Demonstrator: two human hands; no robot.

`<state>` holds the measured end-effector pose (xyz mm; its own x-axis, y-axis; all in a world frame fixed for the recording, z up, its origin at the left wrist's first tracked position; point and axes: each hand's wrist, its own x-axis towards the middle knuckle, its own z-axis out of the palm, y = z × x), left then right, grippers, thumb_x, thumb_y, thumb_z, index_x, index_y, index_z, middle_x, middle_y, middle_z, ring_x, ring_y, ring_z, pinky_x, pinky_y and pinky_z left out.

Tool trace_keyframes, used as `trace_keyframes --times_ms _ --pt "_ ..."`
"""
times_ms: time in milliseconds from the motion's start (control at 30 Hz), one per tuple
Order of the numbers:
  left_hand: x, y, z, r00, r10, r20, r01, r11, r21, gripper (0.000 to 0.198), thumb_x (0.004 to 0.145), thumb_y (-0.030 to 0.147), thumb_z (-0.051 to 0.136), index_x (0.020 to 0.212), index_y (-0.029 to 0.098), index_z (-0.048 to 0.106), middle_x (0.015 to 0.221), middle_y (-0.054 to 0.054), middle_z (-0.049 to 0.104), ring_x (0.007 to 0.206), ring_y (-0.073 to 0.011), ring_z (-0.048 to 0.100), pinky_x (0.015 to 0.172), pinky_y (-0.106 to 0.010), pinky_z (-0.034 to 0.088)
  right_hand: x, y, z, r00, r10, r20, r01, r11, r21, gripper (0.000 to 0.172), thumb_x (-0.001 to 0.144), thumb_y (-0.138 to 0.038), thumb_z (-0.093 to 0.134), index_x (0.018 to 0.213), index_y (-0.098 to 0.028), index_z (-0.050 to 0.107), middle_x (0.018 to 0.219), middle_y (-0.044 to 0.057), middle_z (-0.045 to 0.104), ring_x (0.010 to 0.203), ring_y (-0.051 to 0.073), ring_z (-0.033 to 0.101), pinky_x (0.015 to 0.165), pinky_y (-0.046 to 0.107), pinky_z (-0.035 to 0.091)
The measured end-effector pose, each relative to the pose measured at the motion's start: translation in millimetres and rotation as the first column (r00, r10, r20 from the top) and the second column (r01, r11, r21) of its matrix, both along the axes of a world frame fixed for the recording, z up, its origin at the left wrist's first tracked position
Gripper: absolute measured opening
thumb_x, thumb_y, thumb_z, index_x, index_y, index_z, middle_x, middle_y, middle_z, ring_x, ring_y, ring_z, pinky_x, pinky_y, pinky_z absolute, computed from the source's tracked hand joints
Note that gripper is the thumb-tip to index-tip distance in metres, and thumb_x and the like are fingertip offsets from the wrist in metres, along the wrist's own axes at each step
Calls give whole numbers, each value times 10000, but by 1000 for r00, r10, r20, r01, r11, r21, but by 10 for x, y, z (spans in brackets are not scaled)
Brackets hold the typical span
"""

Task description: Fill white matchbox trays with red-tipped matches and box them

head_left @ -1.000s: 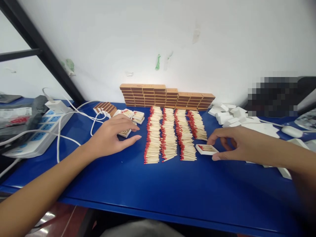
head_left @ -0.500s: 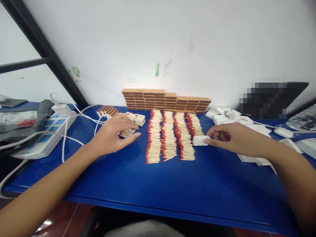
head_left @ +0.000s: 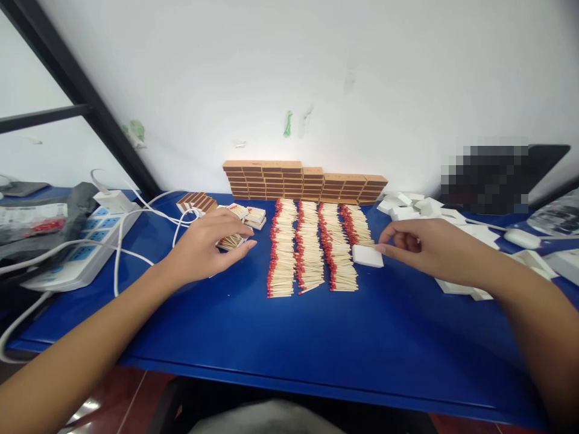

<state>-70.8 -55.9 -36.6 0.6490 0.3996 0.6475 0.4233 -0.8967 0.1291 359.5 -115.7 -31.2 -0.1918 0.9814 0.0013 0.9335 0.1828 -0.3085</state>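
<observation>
My right hand (head_left: 414, 244) pinches a small white matchbox tray (head_left: 368, 256) by its right corner, between thumb and index finger. The tray shows a smooth white face and lies at the near end of the rightmost row of matches (head_left: 356, 225). Three longer rows of red-tipped matches (head_left: 310, 247) lie to its left on the blue table (head_left: 294, 343). My left hand (head_left: 212, 244) hovers by trays filled with matches (head_left: 231, 242), thumb and index finger apart. Its other fingers and part of those trays are hidden behind the hand.
Stacked brown matchboxes (head_left: 271, 181) line the wall, and a few more matchbox covers (head_left: 198, 202) lie at left. White empty trays (head_left: 425, 208) are heaped at right. A power strip (head_left: 90, 241) with loose white cables (head_left: 120, 241) sits on the left; a dark screen (head_left: 543, 178) stands back right.
The white tray in my right hand has tipped, now showing a broader flat face, with the fingers at its upper right corner. My left hand has hardly moved.
</observation>
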Motion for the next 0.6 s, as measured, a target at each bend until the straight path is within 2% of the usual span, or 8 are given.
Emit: trace_keyframes --times_ms 100,200,400,600 --pt "-12 24 -2 1000 0 14 0 1000 -2 102 956 231 740 1052 213 769 942 -39 802 871 -192 723 941 -414 585 -45 -41 -10 998 54 -24 -51 994 100 479 877 -662 672 1077 -230 720 809 47 645 692 220 593 662 366 438" --pt "-23 46 -15 1000 18 2 -18 1000 -14 110 960 237 730 1058 215 776 948 -45 802 881 -202 715 920 -415 583 -86 -73 -28 996 92 -3 -91 991 97 525 839 -665 731 1137 -232 720 864 56 633 705 226 585 645 357 422" --pt "-11 40 -24 999 19 -33 -19 1000 -8 111 950 228 744 1053 189 762 957 -49 801 902 -208 710 900 -395 571 -153 -59 -17 994 113 3 -113 993 33 440 854 -609 718 1053 -217 743 919 90 656 764 253 607 691 376 444" --pt "-12 29 -10 999 21 -32 -21 1000 1 114 956 233 736 1056 187 765 950 -54 803 911 -219 703 885 -397 567 -143 -20 -53 991 135 -21 -134 989 69 396 829 -604 734 1001 -247 736 881 64 660 741 234 597 666 354 434"
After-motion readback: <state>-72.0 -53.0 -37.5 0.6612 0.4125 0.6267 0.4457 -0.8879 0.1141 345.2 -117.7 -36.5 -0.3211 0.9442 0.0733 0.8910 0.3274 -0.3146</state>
